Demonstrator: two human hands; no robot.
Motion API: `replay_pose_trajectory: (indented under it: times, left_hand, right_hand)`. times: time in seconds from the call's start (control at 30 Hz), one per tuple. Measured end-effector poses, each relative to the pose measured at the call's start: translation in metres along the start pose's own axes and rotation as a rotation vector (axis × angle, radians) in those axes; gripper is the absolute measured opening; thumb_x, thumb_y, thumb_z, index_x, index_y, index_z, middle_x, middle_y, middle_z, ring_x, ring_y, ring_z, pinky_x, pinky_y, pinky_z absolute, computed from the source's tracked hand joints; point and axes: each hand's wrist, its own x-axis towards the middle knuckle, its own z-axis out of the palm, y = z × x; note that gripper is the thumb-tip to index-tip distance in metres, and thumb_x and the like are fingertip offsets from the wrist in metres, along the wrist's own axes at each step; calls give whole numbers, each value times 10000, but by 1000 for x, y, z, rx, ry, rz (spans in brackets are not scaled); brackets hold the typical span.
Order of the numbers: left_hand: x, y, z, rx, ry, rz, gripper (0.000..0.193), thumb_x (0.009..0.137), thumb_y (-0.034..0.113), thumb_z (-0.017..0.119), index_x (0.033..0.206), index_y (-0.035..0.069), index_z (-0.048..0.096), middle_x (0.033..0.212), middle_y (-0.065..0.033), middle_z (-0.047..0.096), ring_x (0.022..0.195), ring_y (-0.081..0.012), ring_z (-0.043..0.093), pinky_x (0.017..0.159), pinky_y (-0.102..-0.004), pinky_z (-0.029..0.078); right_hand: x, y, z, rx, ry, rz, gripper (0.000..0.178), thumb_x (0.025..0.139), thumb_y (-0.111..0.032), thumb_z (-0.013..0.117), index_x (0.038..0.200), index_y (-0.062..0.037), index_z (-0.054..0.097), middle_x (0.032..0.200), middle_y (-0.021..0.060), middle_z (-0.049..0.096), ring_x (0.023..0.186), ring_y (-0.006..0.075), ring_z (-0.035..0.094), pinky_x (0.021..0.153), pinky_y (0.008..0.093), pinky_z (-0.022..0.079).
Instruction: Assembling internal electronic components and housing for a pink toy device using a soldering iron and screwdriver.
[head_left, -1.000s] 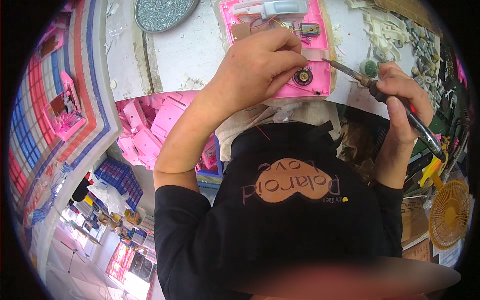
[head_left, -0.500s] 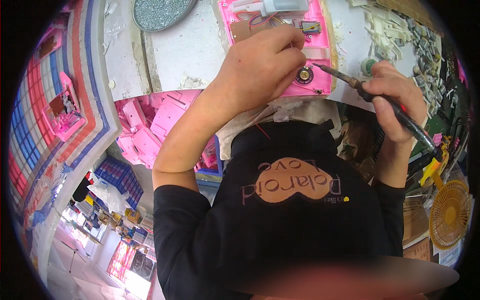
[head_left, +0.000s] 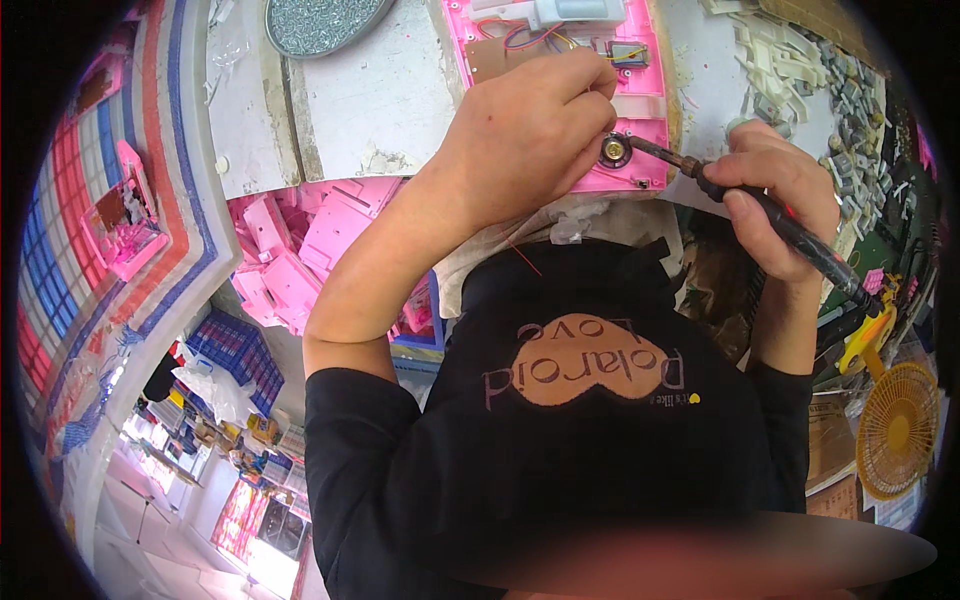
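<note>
My right hand [head_left: 780, 195] grips a soldering iron [head_left: 790, 228] by its black handle. The iron's tip reaches left to the rim of a small round black speaker [head_left: 615, 150] with a brass-coloured centre. The speaker is set in the near end of a pink plastic casing [head_left: 633, 180]. Over that casing bends my left hand [head_left: 540, 130], its fingers pinched together beside the speaker; what they hold is hidden. A thin red wire [head_left: 524, 258] hangs below this hand. Farther up the casing lie a brown board [head_left: 490, 60], coloured wires and a small yellow-wired part [head_left: 628, 54].
A round tray of small screws [head_left: 325, 22] stands at the far left. Pink plastic parts [head_left: 350, 225] are heaped below the table edge. White and grey pieces [head_left: 785, 65] lie scattered at the right, above a yellow fan [head_left: 897, 430]. Another pink casing [head_left: 125, 225] sits far left.
The soldering iron's tip has moved down and right with my right hand, staying near the speaker's rim. The casing has shifted slightly right in view. My left hand keeps its pinch.
</note>
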Motion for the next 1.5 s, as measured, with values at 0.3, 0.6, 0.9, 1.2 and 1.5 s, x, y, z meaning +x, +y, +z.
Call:
replay_pose_trajectory:
  times: [0.3, 0.6, 0.9, 1.2, 1.5]
  left_hand:
    - [1, 0, -1, 8, -21, 12, 170, 760, 26, 771, 885, 67, 664, 999, -51, 639, 873, -259, 665, 708, -356, 537]
    - [1, 0, 0, 27, -18, 17, 170, 759, 30, 770, 886, 62, 661, 1007, -55, 641, 881, -261, 666, 718, -358, 540]
    - [0, 1, -2, 44, -33, 12, 170, 761, 38, 772, 895, 69, 674, 1020, -51, 643, 890, -257, 668, 723, -362, 545]
    - [1, 11, -8, 18, -45, 4, 225, 739, 53, 786, 946, 110, 718, 1061, -37, 652, 885, -250, 655, 720, -379, 530]
    - [-1, 9, -4, 139, -77, 96, 278, 692, 163, 841, 944, 172, 723, 1107, -28, 636, 948, -233, 590, 821, -402, 401]
  right_hand:
    - [5, -10, -2, -53, -33, 70, 166, 800, -19, 694, 952, 37, 727, 756, 123, 685, 648, 242, 632, 610, 330, 487]
    - [-10, -11, -12, 5, 93, 40, 219, 800, -39, 680, 980, 80, 715, 768, 133, 670, 667, 232, 597, 657, 334, 467]
    - [-14, -13, -16, -34, 140, 22, 234, 804, -50, 676, 991, 85, 715, 766, 133, 663, 675, 239, 586, 708, 365, 467]
    - [-15, -11, -17, -32, 141, 6, 234, 807, -33, 675, 1004, 90, 706, 760, 137, 653, 681, 241, 591, 674, 348, 466]
    - [-19, -10, -19, 13, 152, 13, 238, 814, -37, 679, 1015, 87, 706, 792, 145, 662, 704, 248, 603, 690, 345, 473]
